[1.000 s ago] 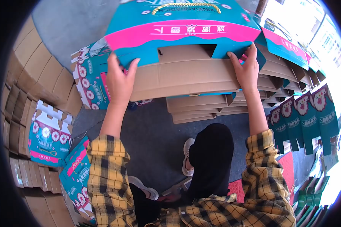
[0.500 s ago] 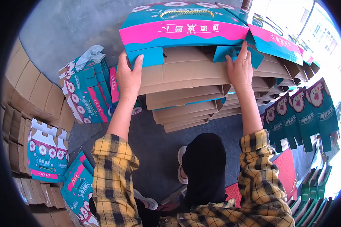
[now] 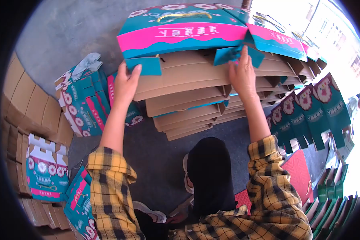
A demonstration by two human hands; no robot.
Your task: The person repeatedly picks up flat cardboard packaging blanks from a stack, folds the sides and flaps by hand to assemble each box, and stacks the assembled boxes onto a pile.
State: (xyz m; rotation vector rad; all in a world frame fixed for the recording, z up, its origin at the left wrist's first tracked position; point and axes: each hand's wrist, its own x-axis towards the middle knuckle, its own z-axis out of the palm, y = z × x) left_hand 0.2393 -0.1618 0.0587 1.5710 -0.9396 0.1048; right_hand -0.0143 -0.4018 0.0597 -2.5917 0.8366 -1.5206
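Observation:
A flat teal and pink gift box [image 3: 180,30] with a yellow rope handle lies on top of a pile of flattened cartons [image 3: 188,102], brown side toward me. My left hand [image 3: 127,82] grips its near left edge, fingers by a teal flap [image 3: 145,66]. My right hand [image 3: 241,72] presses on the near right edge, fingertips on another teal flap [image 3: 233,54]. Both arms wear yellow plaid sleeves.
More flattened teal boxes stand in a row at the right [image 3: 312,112] and lean at the left [image 3: 84,100]. Brown cardboard stacks [image 3: 28,104] line the left side. Grey concrete floor [image 3: 68,28] lies behind. My dark knee [image 3: 210,172] and white shoe are below.
The top box has settled lower onto the pile and shifted slightly left. Both hands stayed on its near edge and moved left with it.

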